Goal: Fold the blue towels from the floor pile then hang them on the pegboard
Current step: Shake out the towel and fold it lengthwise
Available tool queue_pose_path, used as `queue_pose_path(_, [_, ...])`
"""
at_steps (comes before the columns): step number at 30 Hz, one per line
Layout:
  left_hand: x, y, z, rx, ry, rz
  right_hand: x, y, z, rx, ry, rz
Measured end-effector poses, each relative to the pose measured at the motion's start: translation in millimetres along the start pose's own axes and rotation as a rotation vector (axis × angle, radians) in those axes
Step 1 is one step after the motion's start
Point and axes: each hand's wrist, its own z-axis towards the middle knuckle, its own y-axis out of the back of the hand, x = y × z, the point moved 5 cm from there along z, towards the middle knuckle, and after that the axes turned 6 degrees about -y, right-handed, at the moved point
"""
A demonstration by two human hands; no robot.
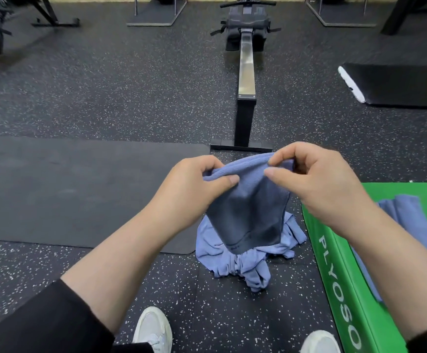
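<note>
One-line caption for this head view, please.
Both hands, left hand and right hand, pinch a blue towel above the floor pile beside a green box.

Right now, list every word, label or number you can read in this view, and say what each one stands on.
"PLYOSO": white capitals running down the side of the green padded plyo box; the word is cut off by the frame edge.
Small dark mark near the bottom hem of the blue terry towel held up by both hands: too small to read.
Nothing else legible.
</note>
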Motion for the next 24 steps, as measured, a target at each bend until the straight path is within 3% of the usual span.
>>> queue_pose_path(9, [-8,-13,-2,0.072,0.006,0.353,-2,-12,-1,0.002,0.016,-0.280])
queue_pose_path(15, [2,-29,0,0.084,0.254,-0.013,-4,-18,-4,-0.083,-0.059,-0.354])
queue_pose_path(24, [-2,-24,1,-0.119,0.249,-0.059,13,-37,-14,0.042,-0.033,-0.458])
